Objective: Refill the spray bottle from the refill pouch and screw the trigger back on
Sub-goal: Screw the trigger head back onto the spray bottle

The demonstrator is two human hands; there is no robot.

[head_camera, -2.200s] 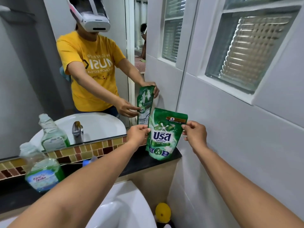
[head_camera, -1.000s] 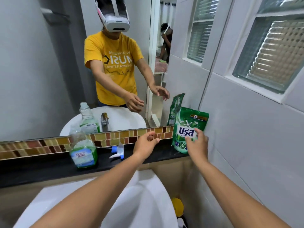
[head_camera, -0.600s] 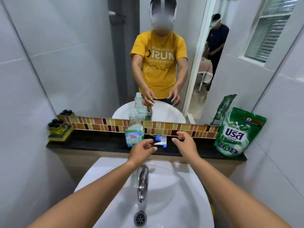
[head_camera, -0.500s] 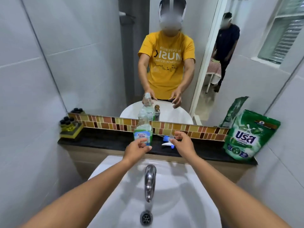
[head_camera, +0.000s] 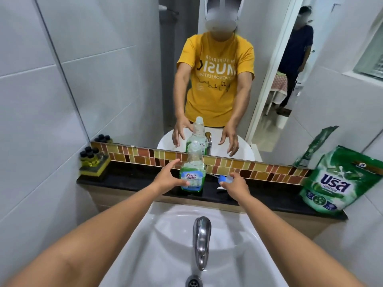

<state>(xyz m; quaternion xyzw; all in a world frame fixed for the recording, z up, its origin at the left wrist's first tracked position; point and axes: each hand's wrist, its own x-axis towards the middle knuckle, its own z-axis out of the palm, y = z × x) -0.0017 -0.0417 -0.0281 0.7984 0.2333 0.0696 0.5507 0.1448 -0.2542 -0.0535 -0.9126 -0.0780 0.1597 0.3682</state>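
Both arms are stretched straight out over the white basin (head_camera: 165, 245) towards the black ledge (head_camera: 128, 179). Her left hand (head_camera: 169, 177) is spread wide, thumb lifted and fingertips against the label side of the spray bottle (head_camera: 192, 172), not closed round it. That bottle stands upright on the ledge, neck uncapped, with green liquid low in it. Her right hand (head_camera: 235, 186) hovers palm down with loosened fingers over the blue and white trigger (head_camera: 224, 179), which lies on the ledge just right of the bottle; I cannot tell if it touches. In the mirror (head_camera: 103, 79) both hands show splayed fingers. Well apart, at the ledge's right end, the green refill pouch (head_camera: 335, 183) stands against the wall.
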